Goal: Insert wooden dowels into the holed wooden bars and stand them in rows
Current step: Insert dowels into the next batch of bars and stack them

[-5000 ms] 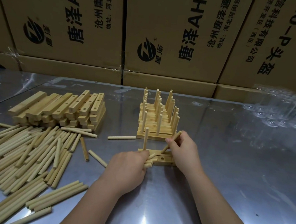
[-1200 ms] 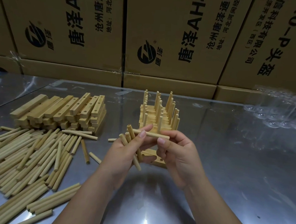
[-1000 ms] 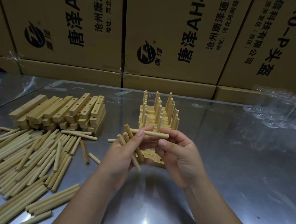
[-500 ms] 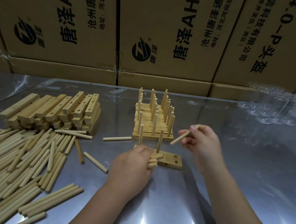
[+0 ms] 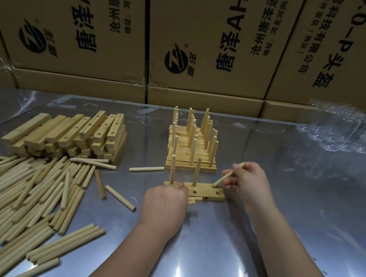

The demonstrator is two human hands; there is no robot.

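A holed wooden bar (image 5: pixel 209 192) lies flat in front of me with two dowels (image 5: pixel 196 172) standing upright in it. My left hand (image 5: pixel 166 205) rests against the bar's left end and holds spare dowels (image 5: pixel 192 200) whose ends poke out to the right. My right hand (image 5: pixel 247 184) pinches a single dowel (image 5: pixel 228 175), tilted, with its lower tip just above the bar's right end. Behind the bar stand rows of finished bars with upright dowels (image 5: pixel 191 147).
A stack of bare holed bars (image 5: pixel 72 132) sits at the left on the metal table (image 5: pixel 301 208). Loose dowels (image 5: pixel 30 194) are spread in front of it, with strays (image 5: pixel 146 169) near the middle. Cardboard boxes (image 5: pixel 204 44) wall off the back; clear plastic cups (image 5: pixel 337 129) at the right.
The bar went from both hands, raised, down to the table. My right hand moved down and left, bringing its dowel's tip to the bar's right end. The left hand stays at the bar.
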